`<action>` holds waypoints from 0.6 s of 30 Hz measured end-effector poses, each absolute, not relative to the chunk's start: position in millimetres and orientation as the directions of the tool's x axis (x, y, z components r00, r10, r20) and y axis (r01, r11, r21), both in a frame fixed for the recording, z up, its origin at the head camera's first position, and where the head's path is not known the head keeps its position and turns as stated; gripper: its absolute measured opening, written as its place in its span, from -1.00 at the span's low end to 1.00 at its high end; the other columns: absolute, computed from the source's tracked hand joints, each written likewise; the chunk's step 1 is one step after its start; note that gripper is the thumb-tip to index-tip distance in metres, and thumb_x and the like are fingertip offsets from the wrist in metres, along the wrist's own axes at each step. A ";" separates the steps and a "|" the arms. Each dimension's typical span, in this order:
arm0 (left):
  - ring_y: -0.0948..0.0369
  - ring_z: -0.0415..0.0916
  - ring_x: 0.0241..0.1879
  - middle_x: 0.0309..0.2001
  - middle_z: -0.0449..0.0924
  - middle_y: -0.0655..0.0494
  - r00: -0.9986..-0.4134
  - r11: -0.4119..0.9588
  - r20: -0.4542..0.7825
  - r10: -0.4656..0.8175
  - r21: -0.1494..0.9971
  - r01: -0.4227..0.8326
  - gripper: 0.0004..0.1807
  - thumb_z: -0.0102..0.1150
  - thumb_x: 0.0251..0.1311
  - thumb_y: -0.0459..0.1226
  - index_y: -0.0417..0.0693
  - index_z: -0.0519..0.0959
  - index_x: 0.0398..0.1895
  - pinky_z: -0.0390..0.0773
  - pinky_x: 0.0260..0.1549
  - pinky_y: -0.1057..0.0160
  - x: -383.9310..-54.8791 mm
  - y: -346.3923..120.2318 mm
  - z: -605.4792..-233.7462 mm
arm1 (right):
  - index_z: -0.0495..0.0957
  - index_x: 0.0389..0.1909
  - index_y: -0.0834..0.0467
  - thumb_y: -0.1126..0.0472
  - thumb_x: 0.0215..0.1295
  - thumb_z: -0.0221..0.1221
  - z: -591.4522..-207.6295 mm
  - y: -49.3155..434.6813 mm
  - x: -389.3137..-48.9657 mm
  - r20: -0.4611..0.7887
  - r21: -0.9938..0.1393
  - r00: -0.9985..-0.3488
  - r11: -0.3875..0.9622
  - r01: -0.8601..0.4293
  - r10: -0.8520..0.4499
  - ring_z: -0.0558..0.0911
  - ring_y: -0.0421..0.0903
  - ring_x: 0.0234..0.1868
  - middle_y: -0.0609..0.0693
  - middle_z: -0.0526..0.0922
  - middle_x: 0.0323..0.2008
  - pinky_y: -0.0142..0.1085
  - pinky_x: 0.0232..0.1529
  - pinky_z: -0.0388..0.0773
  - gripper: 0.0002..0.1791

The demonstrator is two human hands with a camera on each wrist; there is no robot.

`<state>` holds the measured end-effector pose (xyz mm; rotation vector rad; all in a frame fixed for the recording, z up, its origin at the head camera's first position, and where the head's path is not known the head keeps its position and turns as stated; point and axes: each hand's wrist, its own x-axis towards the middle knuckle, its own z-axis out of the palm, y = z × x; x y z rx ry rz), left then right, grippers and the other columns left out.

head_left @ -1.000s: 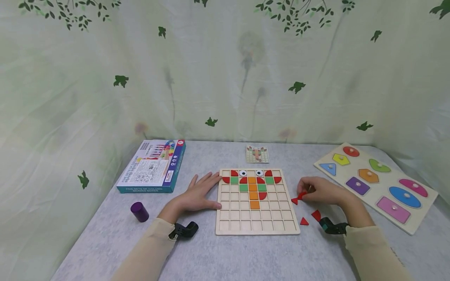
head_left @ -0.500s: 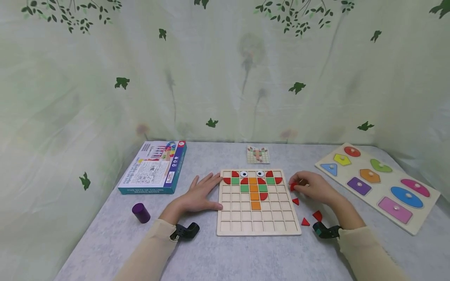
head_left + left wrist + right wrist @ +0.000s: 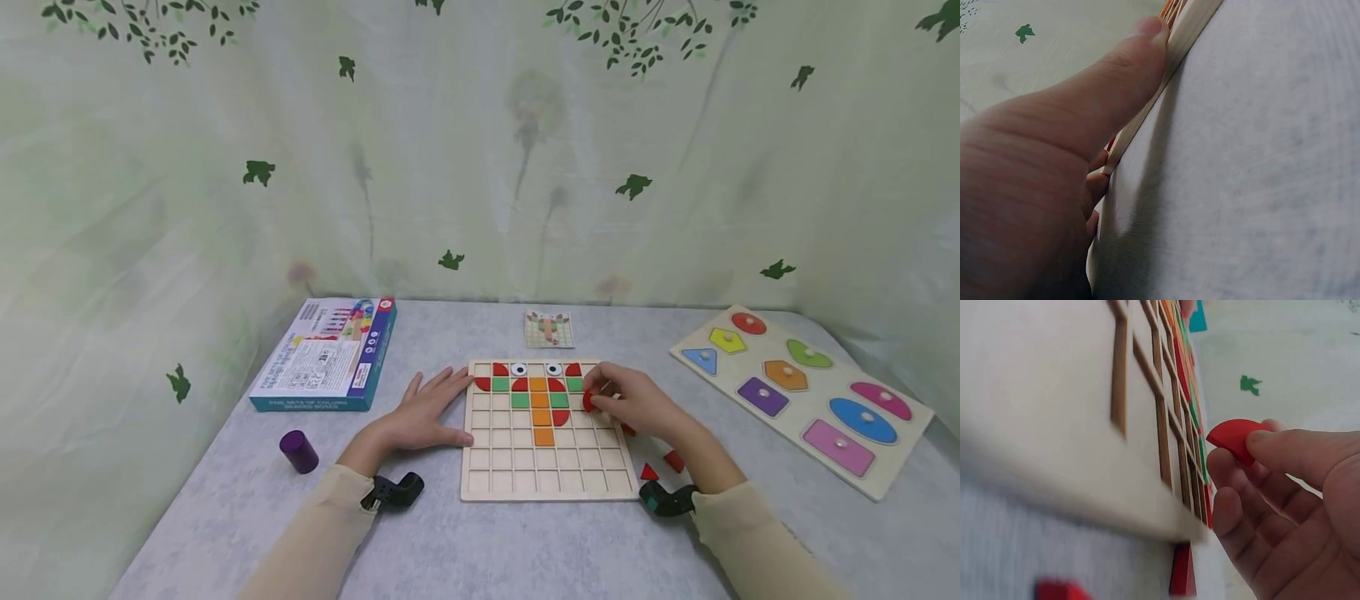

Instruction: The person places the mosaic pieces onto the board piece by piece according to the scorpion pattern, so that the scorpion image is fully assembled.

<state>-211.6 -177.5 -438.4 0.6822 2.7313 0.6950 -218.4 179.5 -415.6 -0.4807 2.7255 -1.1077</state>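
A wooden grid board (image 3: 502, 482) lies mid-table, its upper squares filled with red, green and orange pieces and two eye pieces. My left hand (image 3: 420, 417) rests at the board's left edge, fingers spread and straight; in the left wrist view the thumb (image 3: 1116, 72) touches the rim. Over the board's right side, my right hand (image 3: 633, 398) pinches a red quarter-circle piece (image 3: 1235, 436) between thumb and fingers, held above the grid. Red pieces lie right of the board, among them a triangle (image 3: 649, 472) and a larger one (image 3: 674, 461).
A small pattern card (image 3: 549, 330) lies behind the board. To the left are a boxed set (image 3: 318, 358) and a purple cylinder (image 3: 298, 452). A shape puzzle board (image 3: 795, 396) lies on the right. A leaf-printed curtain (image 3: 480, 167) hangs behind the table.
My right hand has moved left from the loose red pieces to above the board, carrying the red quarter-circle piece. The left hand stays at the board's edge.
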 end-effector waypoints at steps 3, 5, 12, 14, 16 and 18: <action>0.05 -0.35 0.64 0.64 -0.12 0.18 -0.861 0.777 -0.112 0.496 0.501 0.382 0.10 0.34 0.08 0.23 0.11 0.03 0.61 -0.52 0.51 -0.25 -212.1 -177.0 -437.4 | 0.58 -0.12 0.08 0.33 0.37 0.20 -413.8 172.1 -216.8 0.004 -0.696 -0.920 0.660 -0.283 -0.391 0.54 -0.07 -0.18 -0.01 0.63 -0.20 -0.31 -0.14 0.58 -0.86; 0.05 -0.35 0.64 0.64 -0.12 0.19 -0.861 0.778 -0.113 0.496 0.499 0.382 0.10 0.34 0.08 0.24 0.11 0.03 0.61 -0.51 0.51 -0.26 -212.6 -176.9 -437.5 | 0.60 -0.12 0.08 0.33 0.36 0.20 -412.4 167.4 -216.4 0.019 -0.686 -0.908 0.655 -0.316 -0.418 0.54 -0.09 -0.19 -0.03 0.63 -0.21 -0.31 -0.14 0.57 -0.86; 0.05 -0.35 0.64 0.64 -0.12 0.20 -0.864 0.783 -0.120 0.488 0.498 0.373 0.11 0.33 0.07 0.24 0.12 0.03 0.61 -0.51 0.51 -0.26 -212.3 -176.1 -437.1 | 0.64 -0.14 0.05 0.34 0.35 0.20 -407.4 150.0 -219.3 0.041 -0.667 -0.868 0.634 -0.392 -0.495 0.54 -0.12 -0.21 -0.08 0.65 -0.22 -0.33 -0.14 0.57 -0.84; 0.05 -0.35 0.64 0.64 -0.12 0.20 -0.865 0.784 -0.120 0.486 0.497 0.372 0.10 0.34 0.08 0.24 0.12 0.03 0.61 -0.51 0.51 -0.26 -212.0 -176.1 -436.6 | 0.64 -0.14 0.06 0.36 0.35 0.20 -406.6 145.5 -220.1 0.049 -0.672 -0.850 0.613 -0.416 -0.524 0.55 -0.13 -0.22 -0.07 0.66 -0.19 -0.33 -0.15 0.58 -0.83; 0.05 -0.35 0.64 0.64 -0.12 0.19 -0.865 0.783 -0.121 0.486 0.500 0.370 0.10 0.34 0.08 0.23 0.11 0.03 0.61 -0.51 0.51 -0.25 -211.4 -176.1 -436.0 | 0.64 -0.13 0.06 0.37 0.35 0.19 -407.1 140.9 -221.1 0.054 -0.674 -0.835 0.597 -0.435 -0.548 0.55 -0.15 -0.24 -0.06 0.67 -0.19 -0.34 -0.17 0.58 -0.82; 0.04 -0.35 0.64 0.64 -0.12 0.18 -0.864 0.781 -0.122 0.489 0.503 0.371 0.10 0.34 0.08 0.22 0.10 0.04 0.61 -0.51 0.51 -0.26 -211.1 -176.1 -435.9 | 0.64 -0.12 0.07 0.36 0.36 0.19 -407.3 135.5 -221.2 0.046 -0.682 -0.824 0.585 -0.439 -0.565 0.55 -0.16 -0.24 -0.06 0.67 -0.19 -0.34 -0.18 0.58 -0.82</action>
